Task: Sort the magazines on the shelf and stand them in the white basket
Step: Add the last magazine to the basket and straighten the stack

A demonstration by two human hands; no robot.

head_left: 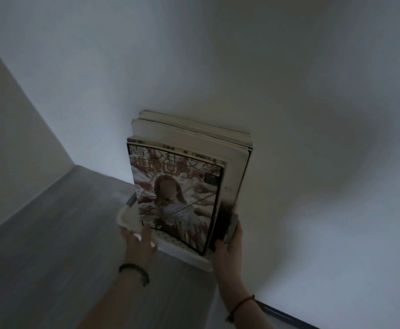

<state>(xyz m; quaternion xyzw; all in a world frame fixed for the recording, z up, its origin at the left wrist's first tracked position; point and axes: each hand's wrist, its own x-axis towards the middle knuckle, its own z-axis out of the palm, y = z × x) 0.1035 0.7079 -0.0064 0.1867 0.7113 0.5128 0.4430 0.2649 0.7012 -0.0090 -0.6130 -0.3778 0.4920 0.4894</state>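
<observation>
White perforated plastic is what I have under both hands: the white basket (182, 251) on the grey shelf (51, 245). My left hand (139, 245) curls over the basket's left end, and my right hand (230, 245) wraps its right end. Inside the basket the magazines (182, 186) stand upright, the rear ones leaning on the wall (289, 91) behind the basket. Standing looks done; next, I judge, comes squaring the basket without tipping the stack.

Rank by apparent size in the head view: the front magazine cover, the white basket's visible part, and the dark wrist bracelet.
1. front magazine cover
2. white basket, mostly hidden by the magazines
3. dark bracelet, smallest despite being nearest the camera
</observation>
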